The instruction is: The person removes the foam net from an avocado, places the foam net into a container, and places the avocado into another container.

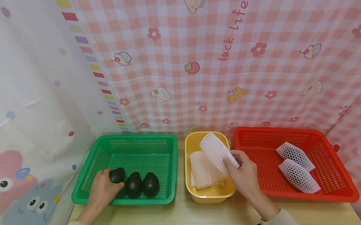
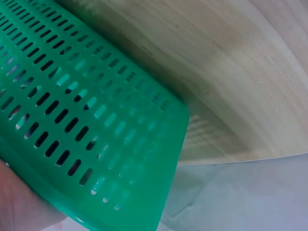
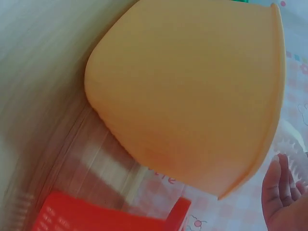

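Note:
In the head view my left hand reaches into the green basket and grips a dark avocado. Two more avocados, a middle one and a right one, lie beside it. My right hand pinches a white foam net sleeve by its lower end, above the yellow bin. Other flat foam sleeves lie in that bin. The right wrist view shows my right hand past the bin's rim; in the left wrist view the basket wall hides most of my left hand.
To the right stands a red basket holding two dark avocados in white net sleeves, an upper one and a lower one. The baskets and bin sit on a wooden table. A checked cloth hangs behind them.

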Tool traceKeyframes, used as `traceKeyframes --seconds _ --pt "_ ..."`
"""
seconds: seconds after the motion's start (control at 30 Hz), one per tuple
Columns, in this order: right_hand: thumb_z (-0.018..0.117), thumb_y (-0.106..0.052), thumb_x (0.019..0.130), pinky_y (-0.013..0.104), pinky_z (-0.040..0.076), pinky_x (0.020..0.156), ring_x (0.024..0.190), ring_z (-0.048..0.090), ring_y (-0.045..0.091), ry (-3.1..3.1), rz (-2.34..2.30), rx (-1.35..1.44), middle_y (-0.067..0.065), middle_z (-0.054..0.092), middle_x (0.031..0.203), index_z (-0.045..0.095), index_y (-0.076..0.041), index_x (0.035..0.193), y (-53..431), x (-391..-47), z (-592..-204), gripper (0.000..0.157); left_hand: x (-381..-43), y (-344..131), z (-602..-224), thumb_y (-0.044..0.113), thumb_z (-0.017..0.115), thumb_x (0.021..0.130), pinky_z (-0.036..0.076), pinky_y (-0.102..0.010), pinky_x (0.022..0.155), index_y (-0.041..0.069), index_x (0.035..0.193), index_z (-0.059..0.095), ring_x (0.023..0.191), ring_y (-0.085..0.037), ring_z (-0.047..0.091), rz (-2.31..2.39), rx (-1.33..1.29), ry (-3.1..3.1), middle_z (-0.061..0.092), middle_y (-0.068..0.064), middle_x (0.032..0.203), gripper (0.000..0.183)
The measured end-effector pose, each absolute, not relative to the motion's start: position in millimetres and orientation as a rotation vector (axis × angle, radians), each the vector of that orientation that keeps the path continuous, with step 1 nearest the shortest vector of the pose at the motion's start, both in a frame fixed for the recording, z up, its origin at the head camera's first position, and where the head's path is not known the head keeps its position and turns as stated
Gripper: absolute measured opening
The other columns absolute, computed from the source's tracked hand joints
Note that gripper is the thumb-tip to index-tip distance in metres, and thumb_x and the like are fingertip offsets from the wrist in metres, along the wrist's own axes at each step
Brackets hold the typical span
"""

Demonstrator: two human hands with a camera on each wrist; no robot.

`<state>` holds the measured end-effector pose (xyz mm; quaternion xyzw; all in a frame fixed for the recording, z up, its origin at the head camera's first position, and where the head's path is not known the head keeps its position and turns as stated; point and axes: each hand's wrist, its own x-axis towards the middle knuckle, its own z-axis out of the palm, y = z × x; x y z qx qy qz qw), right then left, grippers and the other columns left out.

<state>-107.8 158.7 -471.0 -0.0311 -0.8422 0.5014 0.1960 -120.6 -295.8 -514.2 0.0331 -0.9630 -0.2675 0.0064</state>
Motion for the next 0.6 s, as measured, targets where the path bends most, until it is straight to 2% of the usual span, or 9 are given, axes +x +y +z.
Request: traceKeyframes --seconds 0.13,0.33,0.43,0.6 --pt "0.080 -0.011 0.092 0.021 0.055 0.067 0.081 0.069 0.024 -2.392 1.414 -0.102 0.015 0.076 0.101 0.069 0.002 0.118 150.8 -112.2 -470.8 0.031 -121.2 -296.4 -513.7 0.022 0.081 0.083 0.050 -0.067 0.091 -0.021 0.136 0.051 0.114 -0.059 0.056 -0.831 0.108 -3.033 0.052 -0.045 0.130 0.074" --pt "0.083 -0.026 0.091 0.035 0.062 0.077 0.093 0.074 0.026 -2.576 1.501 -0.009 0.013 0.075 0.112 0.069 -0.001 0.127 142.5 -111.9 -470.3 0.046 -121.7 -297.2 -514.5 0.022 0.082 0.084 0.050 -0.068 0.091 -0.021 0.136 0.051 0.114 -0.059 0.056 -0.833 0.104 -3.054 0.052 -0.045 0.130 0.074" --pt "0.083 -0.024 0.092 0.037 0.062 0.078 0.093 0.075 0.026 -2.577 1.540 0.031 0.013 0.076 0.110 0.070 0.000 0.124 141.8 -110.1 -471.0 0.042 -122.9 -298.1 -515.7 0.022 0.082 0.083 0.050 -0.067 0.090 -0.021 0.136 0.050 0.112 -0.059 0.057 -0.844 0.106 -3.064 0.053 -0.044 0.128 0.075" --pt "0.082 -0.018 0.093 0.032 0.061 0.079 0.090 0.075 0.023 -2.532 1.526 0.053 0.010 0.076 0.107 0.071 -0.001 0.120 146.1 -109.1 -471.8 0.034 -124.9 -299.6 -516.9 0.023 0.082 0.084 0.050 -0.067 0.092 -0.022 0.137 0.049 0.114 -0.058 0.056 -0.851 0.107 -3.094 0.052 -0.045 0.128 0.076"
